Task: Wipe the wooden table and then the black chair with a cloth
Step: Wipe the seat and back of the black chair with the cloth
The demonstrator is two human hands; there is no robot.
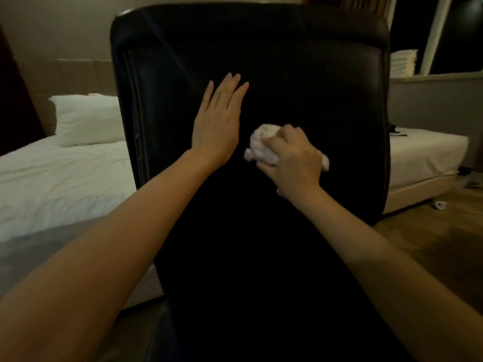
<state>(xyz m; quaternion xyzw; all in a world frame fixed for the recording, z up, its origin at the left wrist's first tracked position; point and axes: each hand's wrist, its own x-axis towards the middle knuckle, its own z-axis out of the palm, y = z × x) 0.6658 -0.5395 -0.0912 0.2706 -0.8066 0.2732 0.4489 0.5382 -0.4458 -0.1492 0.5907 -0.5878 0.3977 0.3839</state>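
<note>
**Head view: chair back under the cloth**

Head view, centre frame: the right hand (292,158) has its fingers curled round a bunched white cloth (261,147) and presses it to the black chair (300,74), mid-backrest. Left hand (218,121), just left of the cloth, lies flat with fingers straight on the upholstery, apparently bracing the back.

Judgement: chair stage of the task; the wooden table is not in view. To do it well, keep the brace firm so the backrest doesn't swing, work in overlapping passes out to the piped edge at frame left and up to the top rim, and refold the cloth when soiled.

Surface: dark, smooth, faintly glossy, leather-like; dirt too dark to judge.

Room: dim. Bed with pillow (86,118) at left, second bed (428,152) at right, folded towels (402,62) upper right, wood floor (423,236) lower right.
</note>
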